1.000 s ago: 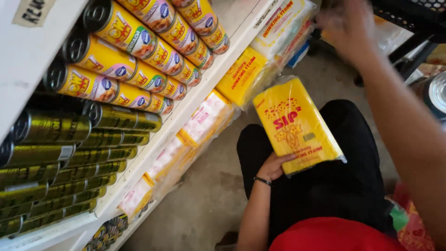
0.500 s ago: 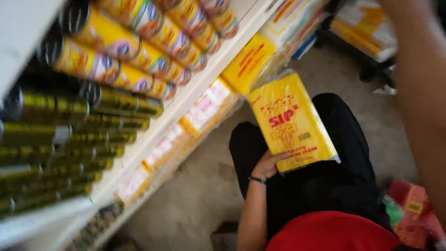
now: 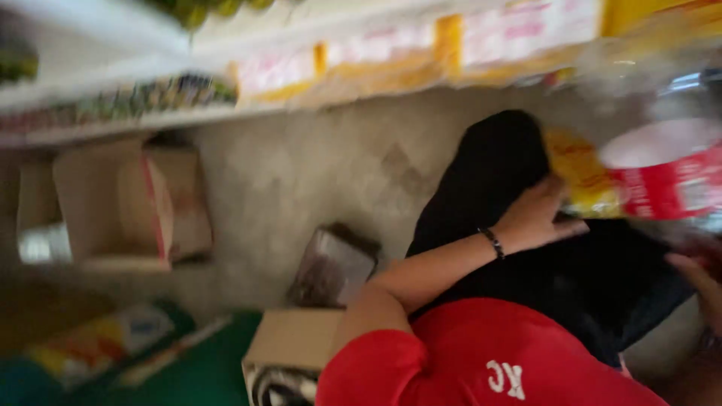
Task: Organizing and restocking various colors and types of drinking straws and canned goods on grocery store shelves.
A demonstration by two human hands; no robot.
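Left hand (image 3: 535, 218): fingers closed around blurred yellow plastic packet (image 3: 583, 177), braced on black-trousered lap for support | Right hand (image 3: 696, 274): edge only, grip indeterminable | red-and-white tub (image 3: 665, 177) close to lens.

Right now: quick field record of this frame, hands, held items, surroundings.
view: head camera, heavy motion blur
left hand: rests on yellow packet in the lap
right hand: at frame edge, mostly cut off; grip unclear
foreground: red-and-white package, blurred, close to camera
clothing: red shirt, black trousers
floor: open cardboard box, small carton
shelf: yellow and pink packets
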